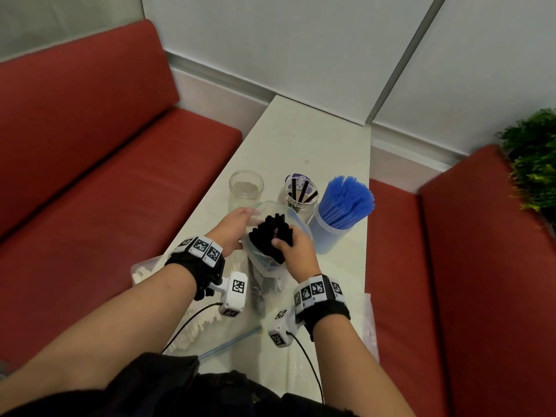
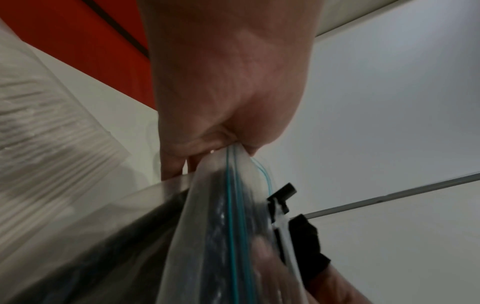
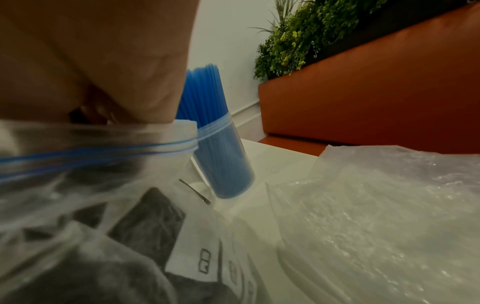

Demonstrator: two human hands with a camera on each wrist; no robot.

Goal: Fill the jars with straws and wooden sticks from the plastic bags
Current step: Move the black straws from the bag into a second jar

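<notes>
- A person's left hand (image 1: 233, 227) pinches the rim of a clear zip bag (image 1: 296, 225) just in front of the middle jar (image 1: 301, 195), holding its mouth wide, seemingly so the contents come free without snagging
- The right hand (image 1: 296, 251) reaches into that mouth and closes around a bundle of black straws (image 1: 272, 234), their ends fanning up above the bag's rim
- The middle jar, the landmark here, holds only a few black straws and looks the likely home for the bundle, which sits just short of it
- Left of the middle jar stands an empty glass jar (image 1: 246, 188); to its right, touching or nearly so, a jar packed with blue straws (image 1: 343, 209)
- Nearer the person than the middle jar, more plastic bags (image 1: 368, 323) lie flat on the white desk (image 1: 316, 139), one with pale sticks (image 1: 201, 323) inside, still waiting their turn
</notes>
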